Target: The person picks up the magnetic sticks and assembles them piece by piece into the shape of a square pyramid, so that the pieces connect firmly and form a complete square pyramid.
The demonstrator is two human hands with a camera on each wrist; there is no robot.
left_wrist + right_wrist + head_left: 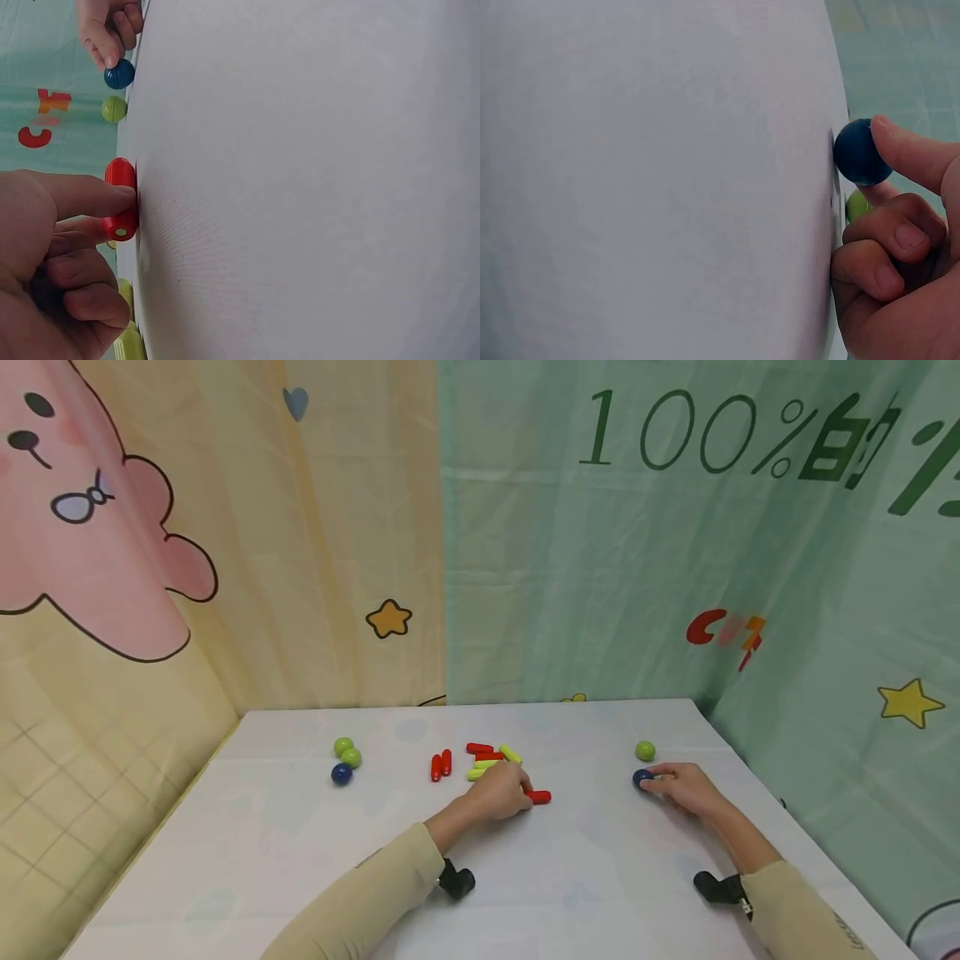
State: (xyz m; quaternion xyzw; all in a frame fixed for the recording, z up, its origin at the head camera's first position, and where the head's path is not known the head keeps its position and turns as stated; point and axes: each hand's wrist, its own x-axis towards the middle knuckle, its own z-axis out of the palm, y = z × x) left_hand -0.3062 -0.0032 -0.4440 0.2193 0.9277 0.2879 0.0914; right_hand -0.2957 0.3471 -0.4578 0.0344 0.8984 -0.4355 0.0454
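Near the table's middle, the left hand (pixel 498 791) pinches a red stick (pixel 540 797) between thumb and finger; in the left wrist view the same red stick (pixel 121 174) lies between the fingertips, close to the tabletop. On the right side the right hand (pixel 686 788) holds a dark blue ball (pixel 641 778) by thumb and forefinger. In the right wrist view that blue ball (pixel 861 153) is at the table surface, the other fingers curled in. Just behind it is a green ball (pixel 645 750).
Red sticks (pixel 436 767) and yellow-green sticks (pixel 511 753) lie behind and left of the left hand. Two green balls (pixel 351 757) and another blue ball (pixel 341 774) sit together at the left on the white table (pixel 225 827). Printed curtains (pixel 525 568) hang behind.
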